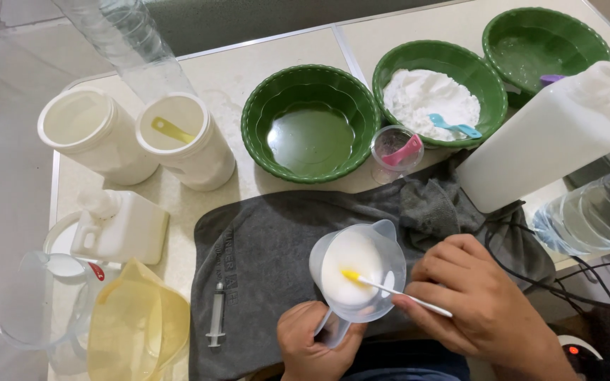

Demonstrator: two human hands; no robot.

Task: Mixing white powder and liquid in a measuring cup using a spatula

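The left hand (317,343) grips the handle of the clear plastic measuring cup of white liquid (356,271) (on a grey towel (262,247)) while the right hand (478,303) pinches a thin white stick with a yellow tip (393,289) dipped into it

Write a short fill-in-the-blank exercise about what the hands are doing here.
1. The left hand holds the measuring cup by its ____.
2. The right hand holds a thin white stick with a ____ tip.
3. The cup stands on a ____ towel.
4. The syringe lies to the ____ of the cup.

Missing words: handle; yellow; grey; left
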